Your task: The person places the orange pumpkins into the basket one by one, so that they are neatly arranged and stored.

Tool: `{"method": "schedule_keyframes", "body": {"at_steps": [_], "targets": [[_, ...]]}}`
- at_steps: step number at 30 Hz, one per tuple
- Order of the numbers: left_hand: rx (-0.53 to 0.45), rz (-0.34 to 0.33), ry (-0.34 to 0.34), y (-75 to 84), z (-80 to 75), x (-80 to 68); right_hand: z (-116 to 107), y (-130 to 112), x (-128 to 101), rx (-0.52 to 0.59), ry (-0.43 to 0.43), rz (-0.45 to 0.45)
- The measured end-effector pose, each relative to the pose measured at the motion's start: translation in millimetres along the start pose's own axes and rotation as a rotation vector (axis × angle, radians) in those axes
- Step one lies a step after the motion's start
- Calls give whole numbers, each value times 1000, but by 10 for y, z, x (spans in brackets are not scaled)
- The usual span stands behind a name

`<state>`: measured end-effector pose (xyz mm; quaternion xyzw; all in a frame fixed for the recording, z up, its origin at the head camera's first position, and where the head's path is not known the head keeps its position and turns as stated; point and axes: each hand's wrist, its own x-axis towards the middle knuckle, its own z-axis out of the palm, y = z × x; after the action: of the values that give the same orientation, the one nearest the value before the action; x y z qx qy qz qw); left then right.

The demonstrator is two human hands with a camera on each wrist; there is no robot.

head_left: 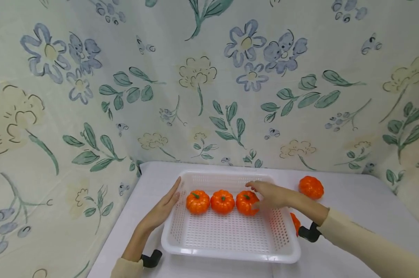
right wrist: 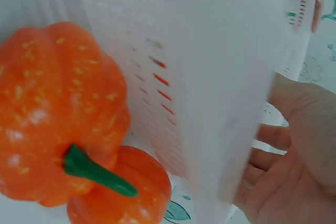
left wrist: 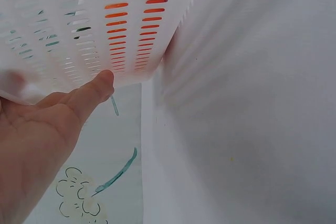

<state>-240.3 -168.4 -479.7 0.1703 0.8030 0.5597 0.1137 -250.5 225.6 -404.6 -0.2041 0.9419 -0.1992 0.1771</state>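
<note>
Basket (head_left: 230,235), white plastic, slotted, centre of white table (head_left: 352,200). L hand (head_left: 161,210) flat vs basket's left wall, fingers straight, gripping nothing. Inside, row of 3 orange pumpkins: left (head_left: 197,202), mid (head_left: 222,201), right (head_left: 245,202). R hand (head_left: 270,195) over right pumpkin, thumb under, fingers curved on it. 4th pumpkin (head_left: 311,187) on table, outside basket, far right.

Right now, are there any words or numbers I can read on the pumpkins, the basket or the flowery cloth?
None: no words, numbers, labels or signs can be read in any view.
The white basket has only slots, no print.
The three orange pumpkins in it are plain, speckled skin with green stems.
The floral cloth shows only drawn flowers and leaves.
The left hand and right hand carry no writing.
</note>
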Motion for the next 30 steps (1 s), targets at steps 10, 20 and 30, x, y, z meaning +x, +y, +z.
{"method": "schedule_keyframes", "body": {"at_steps": [10, 20, 30], "targets": [[0, 6, -2, 6, -7, 2, -389, 314, -483, 81, 337, -83], [7, -5, 0, 12, -20, -8, -326, 1203, -714, 146, 530, 121], [1, -6, 5, 3, 6, -28, 34, 1794, -704, 148, 541, 268]]}}
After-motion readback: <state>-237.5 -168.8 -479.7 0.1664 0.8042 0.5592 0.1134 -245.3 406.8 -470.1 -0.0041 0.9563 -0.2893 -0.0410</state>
